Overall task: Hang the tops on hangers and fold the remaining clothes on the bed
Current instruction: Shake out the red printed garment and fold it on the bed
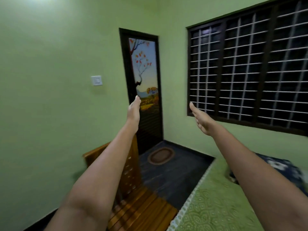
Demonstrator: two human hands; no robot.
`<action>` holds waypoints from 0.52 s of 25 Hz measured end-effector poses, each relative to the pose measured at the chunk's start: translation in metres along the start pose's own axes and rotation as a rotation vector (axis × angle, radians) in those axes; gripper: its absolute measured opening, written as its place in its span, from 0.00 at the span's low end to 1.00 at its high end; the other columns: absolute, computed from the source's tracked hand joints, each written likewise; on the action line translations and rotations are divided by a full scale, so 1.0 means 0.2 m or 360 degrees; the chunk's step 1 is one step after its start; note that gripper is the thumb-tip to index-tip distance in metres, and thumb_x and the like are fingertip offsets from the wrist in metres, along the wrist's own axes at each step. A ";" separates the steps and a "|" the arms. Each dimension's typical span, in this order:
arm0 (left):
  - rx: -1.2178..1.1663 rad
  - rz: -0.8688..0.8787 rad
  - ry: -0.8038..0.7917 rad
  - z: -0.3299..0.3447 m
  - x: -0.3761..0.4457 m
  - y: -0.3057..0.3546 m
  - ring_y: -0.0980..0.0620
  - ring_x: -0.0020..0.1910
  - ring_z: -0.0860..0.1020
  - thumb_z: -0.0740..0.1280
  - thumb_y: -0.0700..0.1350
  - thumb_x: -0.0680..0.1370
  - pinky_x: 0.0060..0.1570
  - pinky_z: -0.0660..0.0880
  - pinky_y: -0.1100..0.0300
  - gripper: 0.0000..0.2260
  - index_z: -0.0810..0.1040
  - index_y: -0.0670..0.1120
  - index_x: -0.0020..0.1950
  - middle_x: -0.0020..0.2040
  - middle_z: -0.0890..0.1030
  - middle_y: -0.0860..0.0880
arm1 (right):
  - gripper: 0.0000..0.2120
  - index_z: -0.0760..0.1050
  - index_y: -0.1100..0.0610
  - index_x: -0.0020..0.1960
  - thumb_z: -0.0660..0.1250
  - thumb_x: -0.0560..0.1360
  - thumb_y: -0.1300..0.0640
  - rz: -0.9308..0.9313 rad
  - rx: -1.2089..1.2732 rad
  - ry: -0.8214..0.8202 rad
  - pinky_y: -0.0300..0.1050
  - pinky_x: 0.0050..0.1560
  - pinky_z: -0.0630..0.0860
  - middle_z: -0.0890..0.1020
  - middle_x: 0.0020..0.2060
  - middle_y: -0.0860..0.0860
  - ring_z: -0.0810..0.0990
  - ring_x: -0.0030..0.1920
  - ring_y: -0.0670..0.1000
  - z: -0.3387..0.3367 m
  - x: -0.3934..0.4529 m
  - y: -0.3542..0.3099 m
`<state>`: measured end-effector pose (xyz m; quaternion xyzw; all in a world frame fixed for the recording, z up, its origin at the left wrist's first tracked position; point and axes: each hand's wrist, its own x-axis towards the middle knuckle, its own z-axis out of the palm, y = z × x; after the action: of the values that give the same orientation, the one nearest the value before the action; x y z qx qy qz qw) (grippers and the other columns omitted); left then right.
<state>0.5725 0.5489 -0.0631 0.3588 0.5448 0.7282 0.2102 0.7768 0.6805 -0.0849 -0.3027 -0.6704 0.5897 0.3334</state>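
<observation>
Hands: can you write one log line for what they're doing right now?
left hand: open, holds nothing | right hand: open, holds nothing | both: stretched forward in air | bed: lower right | hangers: none visible

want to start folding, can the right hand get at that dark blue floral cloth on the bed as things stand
Probably yes. The right hand is open, holds nothing, and is raised ahead; the dark blue floral cloth lies on the bed beside that forearm, with nothing between them.

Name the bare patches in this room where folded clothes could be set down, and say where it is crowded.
Bare green bedspread lies between the bed's white trim and the dark floral cloth at its right end. Dark floor is open between the oval mat and the bed. The wooden slatted furniture crowds the left. Both hands, left and right, are empty.
</observation>
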 end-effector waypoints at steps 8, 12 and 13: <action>-0.0021 -0.0119 -0.0779 0.66 0.38 -0.12 0.51 0.76 0.57 0.51 0.62 0.81 0.74 0.52 0.52 0.28 0.59 0.49 0.77 0.76 0.62 0.52 | 0.35 0.50 0.49 0.78 0.52 0.77 0.33 0.0069 -0.0096 0.0849 0.52 0.75 0.48 0.52 0.78 0.50 0.50 0.77 0.52 -0.58 -0.20 -0.06; -0.0053 -0.0196 -0.1086 0.87 0.36 -0.17 0.48 0.77 0.55 0.50 0.62 0.81 0.75 0.51 0.50 0.29 0.57 0.48 0.77 0.77 0.59 0.51 | 0.34 0.50 0.51 0.78 0.51 0.78 0.35 0.0088 -0.0158 0.1129 0.51 0.75 0.48 0.53 0.77 0.51 0.50 0.77 0.52 -0.67 -0.41 -0.02; -0.0073 -0.0208 -0.1138 0.91 0.33 -0.20 0.48 0.77 0.55 0.50 0.62 0.81 0.75 0.51 0.50 0.29 0.56 0.48 0.78 0.77 0.58 0.51 | 0.33 0.50 0.51 0.78 0.51 0.79 0.36 0.0102 -0.0176 0.1183 0.50 0.76 0.48 0.53 0.77 0.52 0.51 0.77 0.52 -0.68 -0.46 0.00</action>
<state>0.6621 0.7248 -0.0537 0.5503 0.4422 0.5537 0.4416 0.9418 0.6869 -0.0817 -0.5344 -0.5246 0.4127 0.5187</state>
